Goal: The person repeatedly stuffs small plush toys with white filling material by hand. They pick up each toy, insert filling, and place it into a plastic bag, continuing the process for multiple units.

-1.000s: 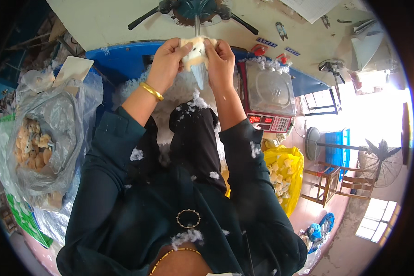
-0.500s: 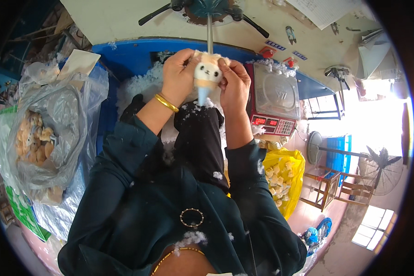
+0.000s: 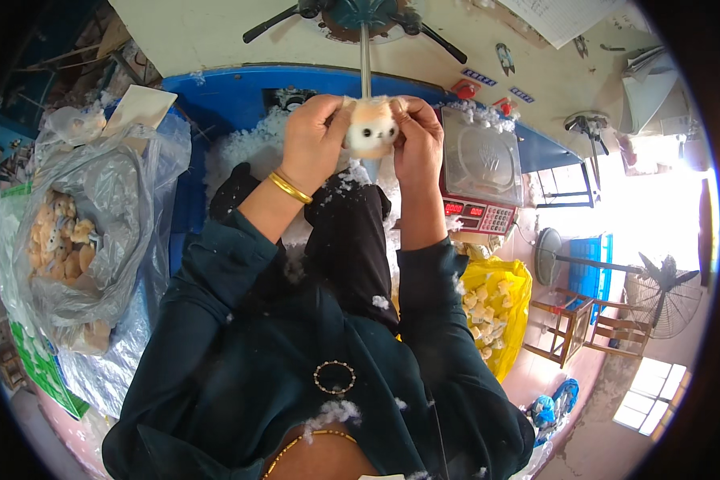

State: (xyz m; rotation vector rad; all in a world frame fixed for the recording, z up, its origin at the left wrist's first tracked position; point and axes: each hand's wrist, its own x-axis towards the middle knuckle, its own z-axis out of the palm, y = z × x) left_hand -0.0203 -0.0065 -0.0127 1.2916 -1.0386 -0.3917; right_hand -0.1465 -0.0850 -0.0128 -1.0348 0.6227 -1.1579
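Between my hands is a small plush toy (image 3: pixel 371 130) with a white face, dark eyes and a tan top; part of its light blue lower end shows beneath the face. My left hand (image 3: pixel 314 138) pinches its left side, and my right hand (image 3: pixel 418 142) pinches the right side near an ear. Just beyond the toy, a thin metal tube (image 3: pixel 365 60) runs down from the machine (image 3: pixel 366 18) and meets the toy's top edge. Whether the tube goes into the toy is hidden.
White stuffing fluff (image 3: pixel 256 148) lies in the blue bin (image 3: pixel 216 86) and on my lap. A red scale (image 3: pixel 478 210) stands at right, above a yellow bag (image 3: pixel 520 300) of plush pieces. At left, a clear plastic bag (image 3: pixel 128 232) holds tan plush pieces. Pliers (image 3: pixel 505 60) lie on the tabletop.
The toy has tipped and shifted slightly right and down, so less of its blue lower end shows. My right hand has moved a little right and down with it.
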